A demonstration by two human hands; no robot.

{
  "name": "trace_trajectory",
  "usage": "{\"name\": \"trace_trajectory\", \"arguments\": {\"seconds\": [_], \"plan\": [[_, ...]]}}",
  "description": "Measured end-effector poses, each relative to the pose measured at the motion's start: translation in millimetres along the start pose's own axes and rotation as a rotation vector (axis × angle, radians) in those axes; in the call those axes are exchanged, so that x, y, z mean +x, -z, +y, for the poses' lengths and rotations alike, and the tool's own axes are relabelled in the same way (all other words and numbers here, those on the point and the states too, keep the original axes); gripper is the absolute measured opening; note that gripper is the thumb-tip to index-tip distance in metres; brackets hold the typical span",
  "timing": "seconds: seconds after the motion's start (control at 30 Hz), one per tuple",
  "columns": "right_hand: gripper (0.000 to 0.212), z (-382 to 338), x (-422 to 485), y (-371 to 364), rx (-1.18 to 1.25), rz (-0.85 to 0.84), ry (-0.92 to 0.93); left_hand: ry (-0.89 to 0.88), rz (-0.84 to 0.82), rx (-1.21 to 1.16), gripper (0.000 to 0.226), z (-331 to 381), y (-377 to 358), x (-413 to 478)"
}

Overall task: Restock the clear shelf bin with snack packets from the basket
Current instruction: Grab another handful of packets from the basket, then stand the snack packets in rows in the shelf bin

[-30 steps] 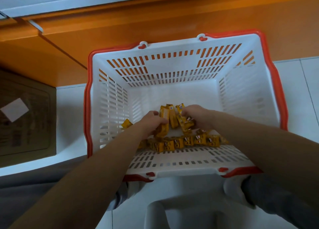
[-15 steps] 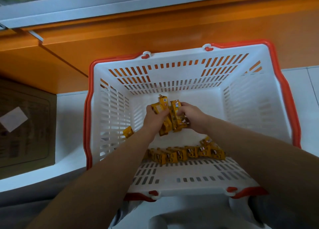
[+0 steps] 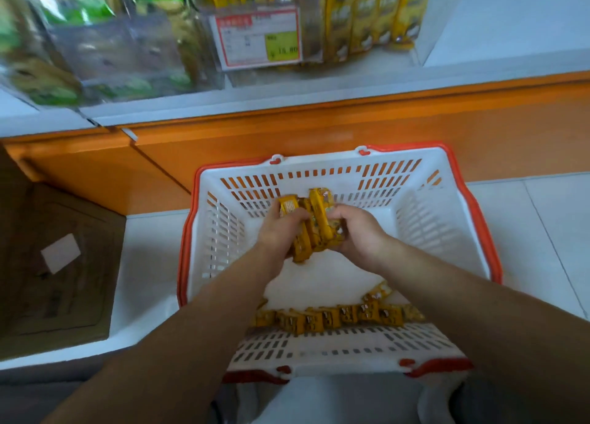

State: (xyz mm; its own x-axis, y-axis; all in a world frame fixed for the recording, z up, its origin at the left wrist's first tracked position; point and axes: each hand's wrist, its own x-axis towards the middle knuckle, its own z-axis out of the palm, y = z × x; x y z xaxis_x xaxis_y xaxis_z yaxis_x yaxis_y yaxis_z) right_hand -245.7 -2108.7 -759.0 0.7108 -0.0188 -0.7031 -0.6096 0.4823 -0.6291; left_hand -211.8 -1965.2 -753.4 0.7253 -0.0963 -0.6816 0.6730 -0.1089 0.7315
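Up came the left hand (image 3: 279,232) and the right hand (image 3: 360,235) since half a second before, lifting their load off the bottom of the basket. The view had tipped up too, so the shelf (image 3: 510,24) now showed at the top.

That shelf was the biggest thing, with an orange base (image 3: 351,126) under it. One white basket (image 3: 431,222) with a red rim sat on the tiled floor (image 3: 549,232), right up by that base. Most likely it was put there so the packets had only a short trip up. One brown cardboard box (image 3: 64,264) lay to its left, not touching it. On the shelf stood the clear shelf bin (image 3: 367,34), holding tall yellow packs in a row. A second clear bin (image 3: 111,50) beside it held green packs, too blurred to count.

Two hands worked together. Each grip was closed tight on one bunch of packets (image 3: 316,222), squeezed between the hands above the middle of the basket. Pressing from both sides looked like a way to carry many slippery packets at once without dropping any. I could count about five in the bunch, but some were hidden. About eight loose packets (image 3: 338,318) waited in a line at the near end of the basket. One price tag (image 3: 260,37) hung on the front of the clear shelf bin.
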Motion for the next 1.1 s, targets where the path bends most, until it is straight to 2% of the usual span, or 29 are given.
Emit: {"name": "trace_trajectory", "arguments": {"seconds": [0.13, 0.23, 0.33, 0.43, 0.57, 0.63, 0.8, 0.93, 1.03, 1.1], "plan": [[0.027, -29.6, -38.1, -16.4, 0.090, -0.152, 0.050, -0.123, -0.029, -0.045, 0.043, 40.7, 3.0, -39.2], [0.025, -64.7, -75.8, -21.3, -0.021, -0.243, 0.141, -0.200, -0.097, -0.013, 0.043, 80.1, 13.1, -75.2], [0.042, -97.0, -114.8, -25.0, -0.131, -0.320, 0.224, -0.272, -0.139, 0.058, 0.041, 115.9, 24.0, -109.1], [0.049, -126.2, -151.3, -35.8, -0.231, -0.392, 0.280, -0.376, -0.178, 0.124, 0.044, 147.4, 32.4, -137.7], [0.063, -162.8, -187.1, -47.6, -0.358, -0.399, 0.381, -0.530, -0.179, 0.204, 0.042, 185.6, 39.9, -164.2], [0.065, -178.7, -197.9, -49.9, -0.423, -0.351, 0.449, -0.597, -0.164, 0.238, 0.042, 200.4, 41.1, -170.6], [0.054, -226.6, -199.1, -42.2, -0.532, -0.157, 0.661, -0.689, -0.118, 0.252, 0.032, 230.0, 31.4, -173.2], [0.044, -273.3, -182.8, -32.9, -0.627, 0.072, 0.975, -0.707, -0.117, 0.206, 0.033, 244.9, 19.8, -166.2], [0.045, -292.7, -159.9, -24.7, -0.905, 0.255, 1.178, -0.694, -0.131, 0.219, 0.035, 246.4, 14.5, -158.9], [0.049, -296.5, -142.1, -18.7, -1.105, 0.280, 1.194, -0.688, -0.123, 0.229, 0.034, 246.1, 13.5, -153.4]]}}
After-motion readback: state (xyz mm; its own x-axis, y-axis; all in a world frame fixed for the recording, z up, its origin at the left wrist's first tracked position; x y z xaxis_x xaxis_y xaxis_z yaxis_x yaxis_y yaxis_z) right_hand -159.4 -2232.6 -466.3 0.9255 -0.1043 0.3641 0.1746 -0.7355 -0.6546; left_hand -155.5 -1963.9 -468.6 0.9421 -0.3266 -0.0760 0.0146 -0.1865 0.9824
